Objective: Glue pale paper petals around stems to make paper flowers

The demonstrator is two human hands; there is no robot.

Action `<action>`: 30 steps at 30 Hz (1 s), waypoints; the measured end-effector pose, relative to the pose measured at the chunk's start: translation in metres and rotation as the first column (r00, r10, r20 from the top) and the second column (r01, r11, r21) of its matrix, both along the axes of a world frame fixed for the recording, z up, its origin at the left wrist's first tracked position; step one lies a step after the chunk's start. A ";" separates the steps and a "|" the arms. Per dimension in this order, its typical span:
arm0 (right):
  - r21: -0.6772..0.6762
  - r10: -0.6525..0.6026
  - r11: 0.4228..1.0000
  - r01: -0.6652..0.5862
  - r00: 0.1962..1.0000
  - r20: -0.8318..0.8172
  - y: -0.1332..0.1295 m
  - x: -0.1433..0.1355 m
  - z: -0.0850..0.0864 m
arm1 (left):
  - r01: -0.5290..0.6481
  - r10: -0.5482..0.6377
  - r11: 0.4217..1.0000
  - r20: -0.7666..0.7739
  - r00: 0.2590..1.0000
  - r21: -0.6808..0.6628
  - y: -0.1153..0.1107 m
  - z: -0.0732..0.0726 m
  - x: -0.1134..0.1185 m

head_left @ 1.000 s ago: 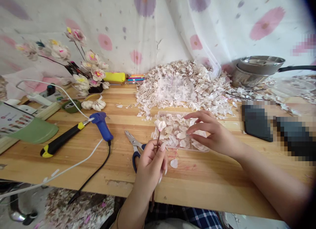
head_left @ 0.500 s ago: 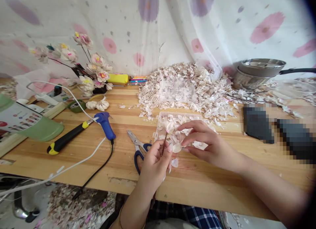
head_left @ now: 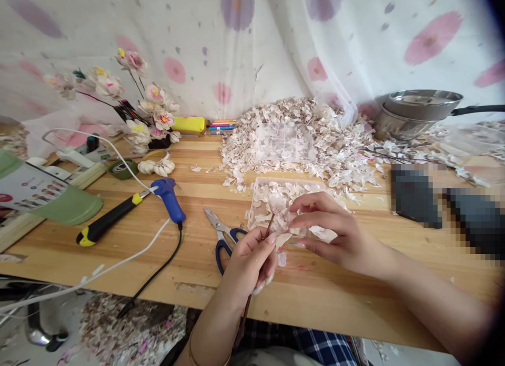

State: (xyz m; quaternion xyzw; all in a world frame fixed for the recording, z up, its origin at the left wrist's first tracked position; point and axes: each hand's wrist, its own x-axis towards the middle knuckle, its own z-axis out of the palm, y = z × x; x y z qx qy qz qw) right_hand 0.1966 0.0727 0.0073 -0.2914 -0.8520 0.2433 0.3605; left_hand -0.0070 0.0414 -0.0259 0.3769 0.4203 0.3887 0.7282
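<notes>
My left hand (head_left: 252, 263) is closed around a thin brown stem (head_left: 271, 225) held upright at a slant. At the stem's top is a small whitish-pink flower head (head_left: 278, 203). My right hand (head_left: 329, 226) hovers just right of the flower with fingers curved and apart; I see nothing gripped in it. A loose pale petal (head_left: 283, 241) lies close to my left fingertips; whether a hand touches it I cannot tell. Beneath both hands is a clear plastic tray (head_left: 251, 211) of petals, partly hidden. Scissors (head_left: 221, 234) with dark blue handles lie left of it.
A large heap of dried petals (head_left: 292, 111) stands behind the tray with a clear compartment box (head_left: 286, 142) on it. To the left are a blue glue gun (head_left: 169, 197), a black-yellow cutter (head_left: 108, 219) and finished flowers (head_left: 155, 95). Metal pans (head_left: 418, 113) stand back right.
The stem and its flower head have tilted and shifted slightly right with my left hand turning. My right hand has moved slightly right, its fingers still apart.
</notes>
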 end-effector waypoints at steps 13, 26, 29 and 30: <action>0.092 0.032 0.995 -0.033 0.999 0.020 0.003 0.001 -0.003 | 0.049 -0.049 0.999 0.005 0.999 0.018 0.000 -0.001 -0.002; 0.090 0.098 0.991 -0.098 0.995 0.008 0.006 0.001 -0.007 | 0.089 -0.090 0.996 0.038 0.995 0.010 -0.001 0.000 -0.001; 0.083 0.098 0.992 -0.096 0.995 -0.017 0.004 0.000 -0.005 | 0.093 -0.093 0.996 0.031 0.995 0.003 -0.001 0.001 -0.001; 0.075 0.091 0.993 -0.089 0.996 -0.023 0.003 -0.001 -0.004 | 0.099 -0.099 0.995 0.022 0.995 -0.005 -0.001 0.002 -0.001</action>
